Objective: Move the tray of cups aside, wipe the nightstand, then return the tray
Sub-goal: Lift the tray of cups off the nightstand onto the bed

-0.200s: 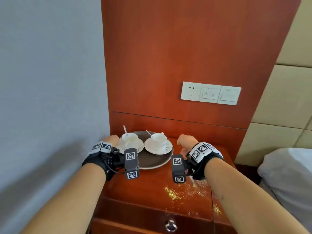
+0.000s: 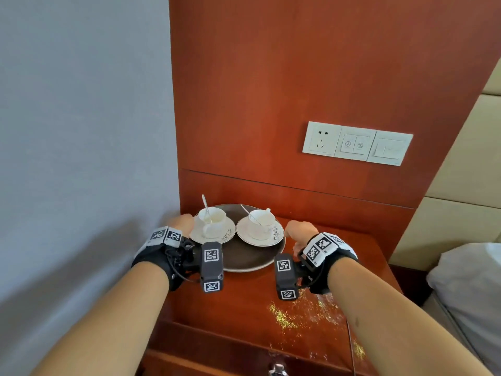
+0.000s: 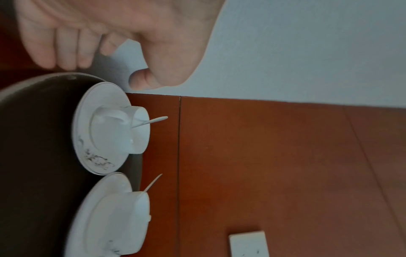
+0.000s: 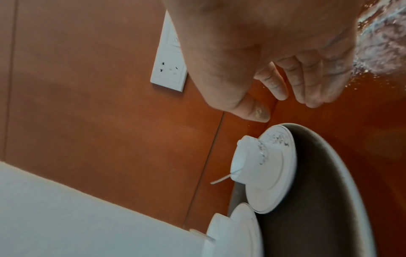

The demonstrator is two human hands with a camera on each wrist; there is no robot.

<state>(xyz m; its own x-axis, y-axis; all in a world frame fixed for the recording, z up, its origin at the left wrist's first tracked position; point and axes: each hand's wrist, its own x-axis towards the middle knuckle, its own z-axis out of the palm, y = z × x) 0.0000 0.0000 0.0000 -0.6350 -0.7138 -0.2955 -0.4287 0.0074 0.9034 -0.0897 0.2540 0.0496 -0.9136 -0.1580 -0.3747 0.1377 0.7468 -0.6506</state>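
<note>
A dark round tray (image 2: 244,256) sits at the back left of the red-brown nightstand (image 2: 238,310). It carries two white cups, one on the left (image 2: 211,217) and one on the right (image 2: 261,219), each on a saucer with a spoon in it. My left hand (image 2: 177,222) hovers at the tray's left rim, fingers loosely bent down. In the left wrist view the left hand (image 3: 98,73) holds nothing and its fingertips sit just off the tray (image 3: 33,139). My right hand (image 2: 299,232) is at the right rim. The right wrist view shows the right hand (image 4: 283,107) empty beside the tray (image 4: 318,191).
Yellow glittery crumbs (image 2: 284,316) are scattered over the nightstand's front right. A grey wall (image 2: 81,158) closes the left side and a wooden panel with a socket plate (image 2: 357,143) stands behind. White bedding (image 2: 466,294) lies to the right. A drawer handle (image 2: 276,371) is below.
</note>
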